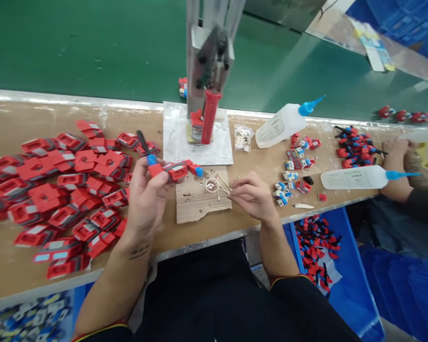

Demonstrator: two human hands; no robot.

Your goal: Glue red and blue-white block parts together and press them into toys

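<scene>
My left hand (148, 197) is closed around a red, blue and black toy part (176, 170), held up over the bench with its blue end pointing right. My right hand (251, 195) pinches the end of a thin pale swab stick (224, 184). The stick leans towards a small clear round dish (211, 185), which sits on a piece of torn cardboard (192, 202). Another stick lies close to the dish. Left of my left hand is a large pile of red and grey toy parts (71, 178).
A hand press with a red handle (210, 116) stands on a metal plate (169, 142). Two glue bottles (280, 126) with blue nozzles lie to the right, among toy-part clusters (299, 159). A blue bin (356, 266) is below the bench edge. A co-worker's arm (395, 171) is at far right.
</scene>
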